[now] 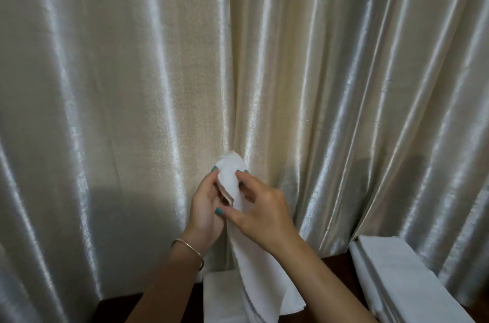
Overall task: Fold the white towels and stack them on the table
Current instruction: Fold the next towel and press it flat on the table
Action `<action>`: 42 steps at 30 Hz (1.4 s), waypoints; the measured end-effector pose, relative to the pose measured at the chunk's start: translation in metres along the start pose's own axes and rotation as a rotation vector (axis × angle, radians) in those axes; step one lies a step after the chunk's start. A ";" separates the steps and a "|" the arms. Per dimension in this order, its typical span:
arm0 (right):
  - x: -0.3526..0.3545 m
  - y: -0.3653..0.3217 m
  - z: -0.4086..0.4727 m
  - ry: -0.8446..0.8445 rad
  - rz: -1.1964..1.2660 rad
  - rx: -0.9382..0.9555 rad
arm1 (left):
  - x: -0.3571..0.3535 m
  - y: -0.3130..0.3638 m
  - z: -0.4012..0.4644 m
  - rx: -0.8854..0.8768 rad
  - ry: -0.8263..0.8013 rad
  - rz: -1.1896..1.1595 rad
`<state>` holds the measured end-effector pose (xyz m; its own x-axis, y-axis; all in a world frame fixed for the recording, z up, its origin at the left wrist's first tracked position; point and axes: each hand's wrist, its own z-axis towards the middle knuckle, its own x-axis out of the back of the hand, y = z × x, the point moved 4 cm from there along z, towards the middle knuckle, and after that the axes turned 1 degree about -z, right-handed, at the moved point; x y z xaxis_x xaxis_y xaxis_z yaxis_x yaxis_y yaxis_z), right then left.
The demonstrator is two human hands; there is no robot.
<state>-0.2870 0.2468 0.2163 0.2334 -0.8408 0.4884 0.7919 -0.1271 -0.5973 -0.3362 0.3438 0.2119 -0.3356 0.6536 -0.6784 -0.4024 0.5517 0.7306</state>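
A white towel (pixel 254 264) hangs lengthwise in the air in front of me, its top bunched near the curtain and its lower end draping down over the table. My left hand (pixel 205 214) grips the towel's upper part from the left, thumb and fingertips closed on it. From the right, my right hand (pixel 260 206) pinches the same upper part between thumb and fingers. Below the hanging towel, a folded white towel (pixel 219 296) lies flat on the dark table (pixel 336 267). A stack of folded white towels (pixel 397 277) lies at the right.
A shiny cream curtain (pixel 132 84) fills the whole background, right behind the table's far edge. Dark tabletop shows in narrow strips between the towels and at the lower left (pixel 116 306). A thin bangle (pixel 189 247) sits on my left wrist.
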 end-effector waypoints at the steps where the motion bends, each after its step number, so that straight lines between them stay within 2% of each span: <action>1: 0.001 0.003 0.001 0.042 0.002 -0.026 | -0.002 -0.003 0.000 -0.008 -0.012 -0.008; 4: 0.012 0.006 -0.003 0.261 0.023 -0.055 | -0.010 -0.013 -0.003 0.038 -0.028 -0.032; 8: 0.015 0.006 -0.011 0.287 -0.151 -0.107 | -0.022 -0.032 -0.001 0.121 -0.077 0.057; 11: 0.025 0.018 -0.014 0.365 -0.082 -0.132 | -0.026 -0.039 0.004 0.103 -0.089 0.091; 14: 0.029 0.025 -0.017 0.352 -0.010 -0.126 | -0.024 -0.042 0.003 0.080 -0.099 0.131; 18: 0.022 0.031 -0.016 0.259 0.083 -0.241 | -0.012 -0.039 0.007 -0.023 0.116 0.336; 21: 0.029 0.038 -0.015 0.407 0.093 -0.407 | -0.003 -0.035 0.007 -0.129 0.265 0.409; 26: 0.032 0.031 -0.011 0.565 0.106 -0.478 | -0.017 -0.042 0.000 -0.248 0.114 0.419; 29: 0.025 0.027 -0.007 0.538 0.136 -0.421 | -0.028 -0.042 -0.003 -0.287 0.098 0.393; 32: 0.013 0.020 -0.008 0.425 0.221 -0.346 | -0.037 -0.044 -0.006 -0.246 0.008 0.425; 35: 0.015 0.023 -0.005 0.399 0.232 -0.331 | -0.033 -0.045 -0.004 -0.205 0.003 0.398; 39: 0.018 0.009 -0.002 0.316 0.418 -0.271 | -0.042 -0.051 -0.004 -0.064 -0.100 0.166; 42: 0.027 0.013 0.000 0.425 0.505 -0.296 | -0.042 -0.052 -0.004 -0.036 -0.238 0.146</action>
<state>-0.2701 0.2225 0.2222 0.2437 -0.9587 -0.1465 0.4449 0.2447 -0.8615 -0.3046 0.2853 0.2019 -0.1849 0.8305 -0.5254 -0.3955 0.4265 0.8134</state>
